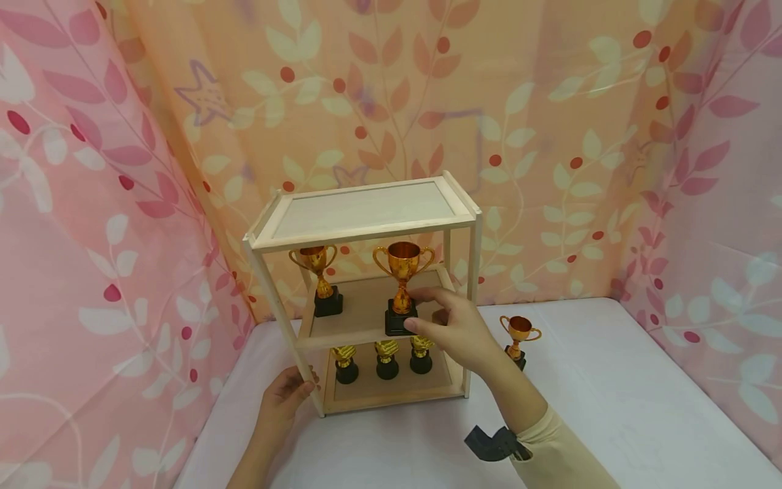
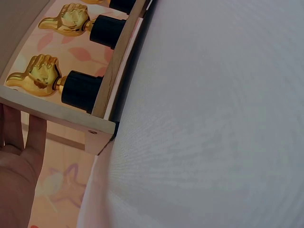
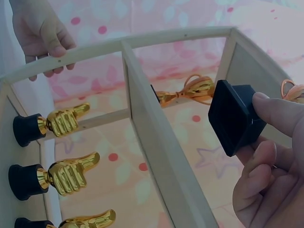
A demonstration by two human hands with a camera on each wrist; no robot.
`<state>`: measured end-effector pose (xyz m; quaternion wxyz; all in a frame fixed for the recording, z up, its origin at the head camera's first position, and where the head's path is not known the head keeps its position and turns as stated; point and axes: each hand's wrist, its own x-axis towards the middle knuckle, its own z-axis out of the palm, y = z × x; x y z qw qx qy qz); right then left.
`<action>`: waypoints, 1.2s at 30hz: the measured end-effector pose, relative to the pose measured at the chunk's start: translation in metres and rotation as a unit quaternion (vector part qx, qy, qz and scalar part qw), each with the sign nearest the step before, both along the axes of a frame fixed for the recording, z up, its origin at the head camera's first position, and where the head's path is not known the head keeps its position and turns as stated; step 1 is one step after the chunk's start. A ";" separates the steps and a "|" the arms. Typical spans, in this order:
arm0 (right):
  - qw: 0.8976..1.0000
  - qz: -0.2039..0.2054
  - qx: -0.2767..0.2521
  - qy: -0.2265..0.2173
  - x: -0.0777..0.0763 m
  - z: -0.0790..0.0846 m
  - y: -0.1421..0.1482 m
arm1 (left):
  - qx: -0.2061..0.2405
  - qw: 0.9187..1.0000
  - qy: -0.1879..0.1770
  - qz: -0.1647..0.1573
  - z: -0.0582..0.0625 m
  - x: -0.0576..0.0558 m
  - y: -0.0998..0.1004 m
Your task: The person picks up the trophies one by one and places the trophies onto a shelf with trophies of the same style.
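My right hand (image 1: pixel 455 326) pinches a gold trophy cup (image 1: pixel 403 261) by its square black base, at the front of the middle shelf (image 1: pixel 357 319). In the right wrist view the hollow underside of that black base (image 3: pixel 232 116) faces the camera, tipped off the shelf board. My left hand (image 1: pixel 287 397) grips the front left post (image 1: pixel 275 305) of the small wooden rack low down, thumb in front and fingers behind. A second trophy cup (image 1: pixel 328 299) stands at the left of the middle shelf. On the bottom shelf are three gold thumbs-up trophies (image 1: pixel 387 363) in a row.
Another trophy cup (image 1: pixel 519 329) stands on the white table (image 1: pixel 586 380) to the right of the rack. The rack's top panel (image 1: pixel 366 210) overhangs the middle shelf. Patterned curtains (image 1: pixel 531 136) enclose the table at the back and both sides.
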<state>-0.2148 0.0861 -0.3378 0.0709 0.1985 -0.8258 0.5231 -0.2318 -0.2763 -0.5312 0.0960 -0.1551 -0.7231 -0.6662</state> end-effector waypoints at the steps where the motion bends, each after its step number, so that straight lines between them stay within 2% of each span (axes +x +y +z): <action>1: 1.000 0.002 -0.001 -0.002 -0.003 0.000 -0.001 | 0.000 1.000 0.000 0.000 0.000 0.000 0.000; 7: 1.000 -0.006 0.001 -0.020 -0.015 0.000 -0.008 | -0.001 1.000 -0.006 0.010 0.000 0.001 0.001; 14: 0.999 -0.021 0.004 -0.025 -0.031 -0.001 -0.016 | 0.002 1.000 -0.004 0.001 -0.001 0.001 0.000; 21: 0.999 -0.015 -0.002 -0.031 -0.050 -0.003 -0.022 | 0.008 1.000 -0.004 0.006 0.001 0.002 0.000; 25: 1.000 -0.021 0.016 -0.010 -0.060 -0.004 -0.025 | 0.003 1.000 -0.006 0.008 0.000 0.002 0.000; 28: 0.999 -0.034 0.034 0.009 -0.068 -0.005 -0.026 | 0.008 1.000 -0.003 -0.003 -0.001 0.001 -0.001; 31: 0.998 -0.043 0.046 0.011 -0.075 -0.007 -0.028 | 0.011 1.000 0.001 -0.015 -0.001 0.001 -0.001; 36: 0.996 -0.052 0.067 0.005 -0.084 -0.008 -0.031 | 0.009 1.000 0.002 -0.018 0.001 0.001 -0.001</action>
